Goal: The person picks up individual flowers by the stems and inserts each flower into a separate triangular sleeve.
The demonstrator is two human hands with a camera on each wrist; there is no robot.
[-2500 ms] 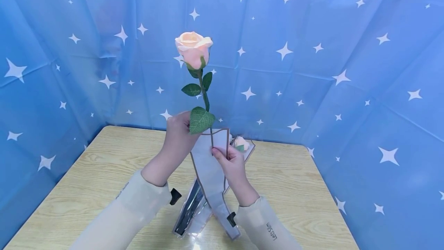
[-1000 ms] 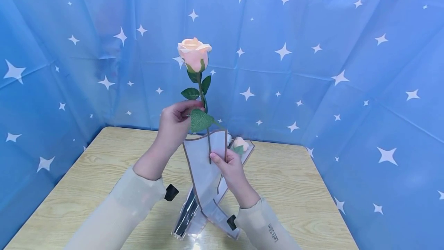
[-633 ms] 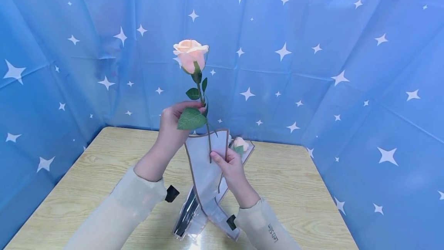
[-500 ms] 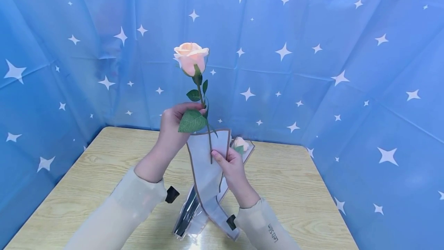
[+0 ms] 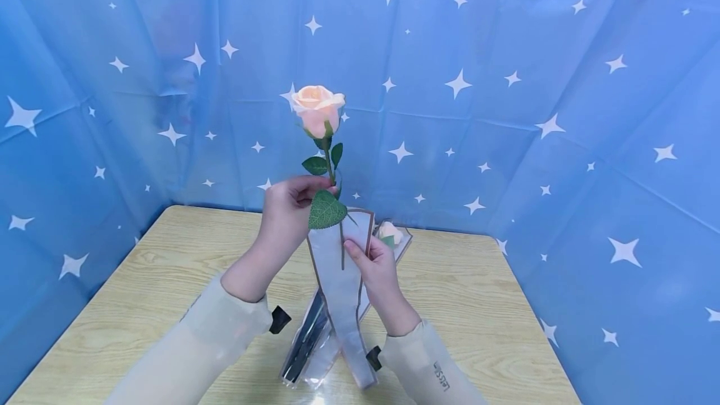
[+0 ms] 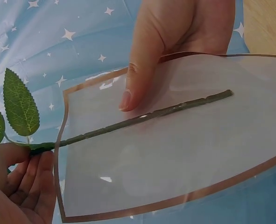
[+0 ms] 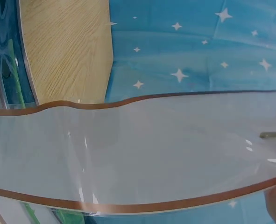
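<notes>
In the head view a pale peach rose (image 5: 318, 111) with a green leafy stem stands nearly upright. My left hand (image 5: 287, 211) pinches the stem just above its large lower leaf. My right hand (image 5: 379, 270) holds the upper right edge of a white flower sleeve (image 5: 340, 305) with a brown border, thumb in front. In the left wrist view the lower stem (image 6: 147, 116) lies within the sleeve's outline, and the brown rim seems to cross over it. My right thumb (image 6: 133, 88) presses the sleeve close beside the stem. The right hand's other fingers are hidden behind the sleeve.
On the wooden table (image 5: 455, 305), a wrapped light rose (image 5: 389, 232) lies behind the held sleeve. Dark and clear plastic packaging (image 5: 306, 339) lies underneath, toward the near side. A blue star-patterned curtain (image 5: 427, 49) surrounds the table's back and sides.
My left hand has brought the rose lower, so its stem end sits further down the sleeve. The sleeve's lower end has swung slightly left. My right hand has stayed nearly still.
</notes>
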